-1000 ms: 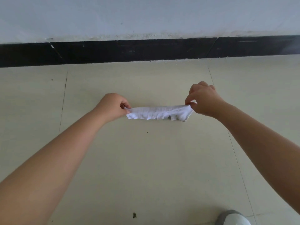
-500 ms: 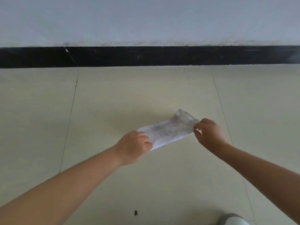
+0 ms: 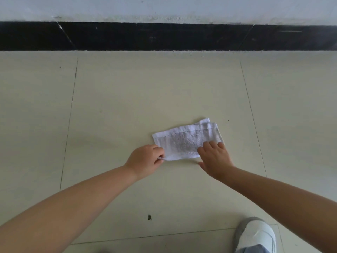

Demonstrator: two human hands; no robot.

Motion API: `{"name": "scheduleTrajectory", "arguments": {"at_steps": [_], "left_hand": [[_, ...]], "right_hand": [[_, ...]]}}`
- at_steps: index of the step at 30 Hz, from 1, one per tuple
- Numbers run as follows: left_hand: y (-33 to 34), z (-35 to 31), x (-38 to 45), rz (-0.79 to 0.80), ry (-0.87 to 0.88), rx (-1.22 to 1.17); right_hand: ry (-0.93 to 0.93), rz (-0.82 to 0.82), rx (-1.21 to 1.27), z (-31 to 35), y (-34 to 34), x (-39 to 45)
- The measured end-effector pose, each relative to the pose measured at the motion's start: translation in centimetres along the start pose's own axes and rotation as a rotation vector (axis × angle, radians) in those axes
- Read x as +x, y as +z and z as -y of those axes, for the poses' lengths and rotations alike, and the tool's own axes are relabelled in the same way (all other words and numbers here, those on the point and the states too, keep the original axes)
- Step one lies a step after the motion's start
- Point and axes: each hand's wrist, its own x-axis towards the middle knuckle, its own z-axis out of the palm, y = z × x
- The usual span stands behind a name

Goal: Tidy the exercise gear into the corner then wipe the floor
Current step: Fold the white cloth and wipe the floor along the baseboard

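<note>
A white folded cloth (image 3: 184, 140) with a grey smudged patch lies flat on the cream tiled floor (image 3: 145, 99). My left hand (image 3: 145, 161) pinches the cloth's near left corner between thumb and fingers. My right hand (image 3: 214, 157) rests palm down with fingers spread on the cloth's near right part, pressing it to the floor. No exercise gear is in view.
A black skirting strip (image 3: 164, 36) runs along the white wall (image 3: 164, 8) at the far side. A small dark speck (image 3: 149, 217) lies on the tile near me. My white shoe (image 3: 255, 236) shows at the bottom right.
The cloth was stretched in the air between both hands, then came down and now lies flat on the floor. My right hand let go of its end and opened onto the cloth.
</note>
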Motion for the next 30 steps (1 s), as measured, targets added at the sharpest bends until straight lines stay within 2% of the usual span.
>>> {"name": "scheduleTrajectory", "arguments": {"at_steps": [6,9,11,14,16,18,21,24,28,30], "left_hand": [[-1.3,0.1,0.9,-0.049,-0.081,-0.050],[-2.7,0.8,2.2,-0.110,-0.118,-0.060],[-3.8,0.9,3.0,-0.149,-0.052,-0.036],[-5.5,1.1,4.2,-0.191,0.015,-0.075],[-6.6,0.9,5.2,-0.190,0.001,-0.126],[-7.6,0.7,6.0,-0.179,-0.061,-0.210],[-8.0,0.9,6.6,0.002,-0.160,-0.458],[-8.1,0.6,6.4,0.168,-0.270,-0.709],[-7.4,0.6,6.0,0.218,-0.372,-0.858],[-7.1,0.7,5.9,0.174,-0.419,-0.866]], "right_hand": [[0.025,-0.065,0.010,-1.0,-0.9,0.7],[0.148,-0.041,0.086,-2.1,-3.5,1.8],[0.159,-0.184,0.165,-3.0,-4.8,2.9],[-0.069,-0.384,0.252,-3.0,-6.5,3.9],[-0.243,-0.440,0.325,-2.5,-7.4,4.3],[-0.266,-0.395,0.522,-2.0,-8.6,4.3],[-0.184,-0.242,0.826,-1.8,-10.1,4.3],[-0.121,-0.084,1.010,-1.7,-11.0,3.9],[-0.098,-0.054,1.078,-1.2,-11.2,3.4],[-0.093,-0.086,0.942,-1.3,-11.2,3.4]]}}
